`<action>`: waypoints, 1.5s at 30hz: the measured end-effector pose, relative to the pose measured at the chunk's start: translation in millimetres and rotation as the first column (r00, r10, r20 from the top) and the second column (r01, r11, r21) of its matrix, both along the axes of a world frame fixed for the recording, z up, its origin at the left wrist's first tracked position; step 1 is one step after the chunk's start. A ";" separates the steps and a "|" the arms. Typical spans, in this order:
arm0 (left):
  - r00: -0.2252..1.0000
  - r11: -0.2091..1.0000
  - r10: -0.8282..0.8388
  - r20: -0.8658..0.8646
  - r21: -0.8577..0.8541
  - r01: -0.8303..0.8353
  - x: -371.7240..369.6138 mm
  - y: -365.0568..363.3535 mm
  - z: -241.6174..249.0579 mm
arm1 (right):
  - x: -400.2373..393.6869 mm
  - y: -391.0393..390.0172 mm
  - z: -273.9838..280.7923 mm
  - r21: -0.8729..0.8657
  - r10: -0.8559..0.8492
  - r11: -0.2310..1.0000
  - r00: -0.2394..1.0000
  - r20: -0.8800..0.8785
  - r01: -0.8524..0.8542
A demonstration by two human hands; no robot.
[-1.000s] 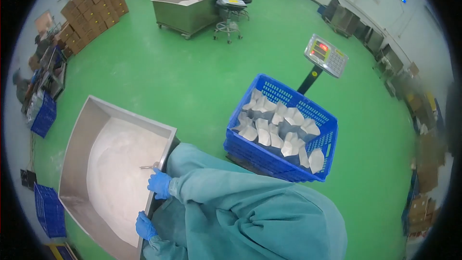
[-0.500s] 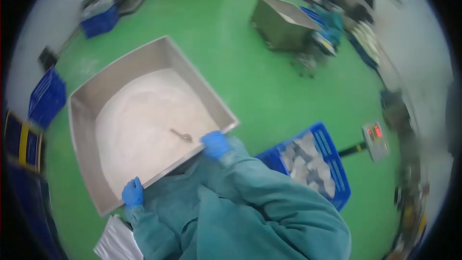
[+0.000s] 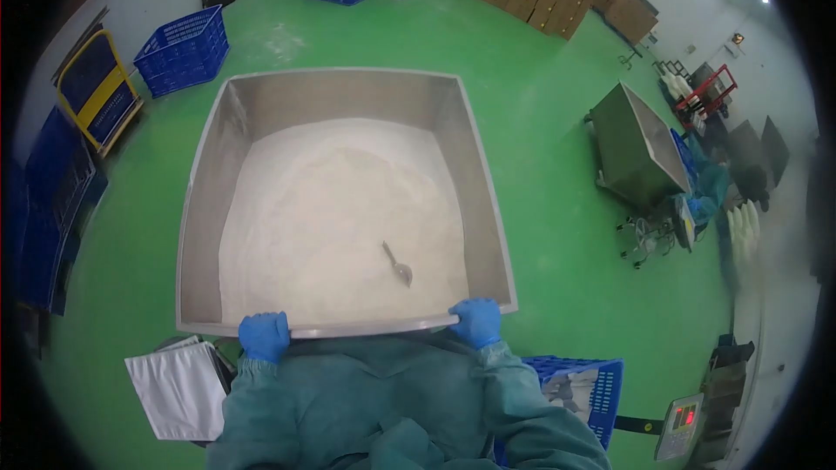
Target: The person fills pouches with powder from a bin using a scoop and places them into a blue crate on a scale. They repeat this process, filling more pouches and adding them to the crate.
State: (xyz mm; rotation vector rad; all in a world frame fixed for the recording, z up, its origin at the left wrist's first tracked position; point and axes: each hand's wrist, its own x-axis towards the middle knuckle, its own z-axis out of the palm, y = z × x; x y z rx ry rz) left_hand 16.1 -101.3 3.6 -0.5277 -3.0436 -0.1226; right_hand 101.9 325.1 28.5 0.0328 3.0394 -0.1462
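Standing directly ahead of the body, a metal bin (image 3: 342, 91) is held at its near rim by both blue-gloved hands. Its walls are dull grey, its rim is thin and paler, and its bottom is covered by off-white powder (image 3: 340, 200), faintly darker toward the middle. On the powder, toward the near right corner, a small metal scoop (image 3: 401, 272) is seen lying, touched by neither hand. The rim is grasped by the left hand (image 3: 265, 337) near the left corner and by the right hand (image 3: 477, 322) near the right; the fingers of each are curled over the edge and appear pressed together. Green floor (image 3: 557, 209) is left open beyond the far wall and rightward, as far as a second bin (image 3: 627, 148). Room is narrowed at the near left by silvery-white bags (image 3: 178, 392) and at the near right by a blue crate (image 3: 605, 392). The bin's long axis cannot be told; the scoop is pointed bowl-first toward the near right, its handle far left.
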 end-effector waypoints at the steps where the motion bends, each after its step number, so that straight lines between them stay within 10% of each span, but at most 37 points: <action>1: 1.000 1.000 -0.017 0.000 0.006 0.017 -0.5 -0.8 -3.0 | 2.2 1.6 -4.9 -0.014 -0.004 1.000 1.000 0.004 0.004; 27: 0.998 0.998 0.040 0.050 -0.044 -0.038 77.9 -18.9 16.9 | 108.5 -47.0 1.8 0.018 -0.190 0.982 0.980 0.052 0.189; 45: 0.957 0.961 -0.266 -0.112 -0.104 0.255 114.7 -43.5 -28.5 | 177.3 -58.5 -1.7 -0.023 -0.302 0.951 0.941 0.151 0.309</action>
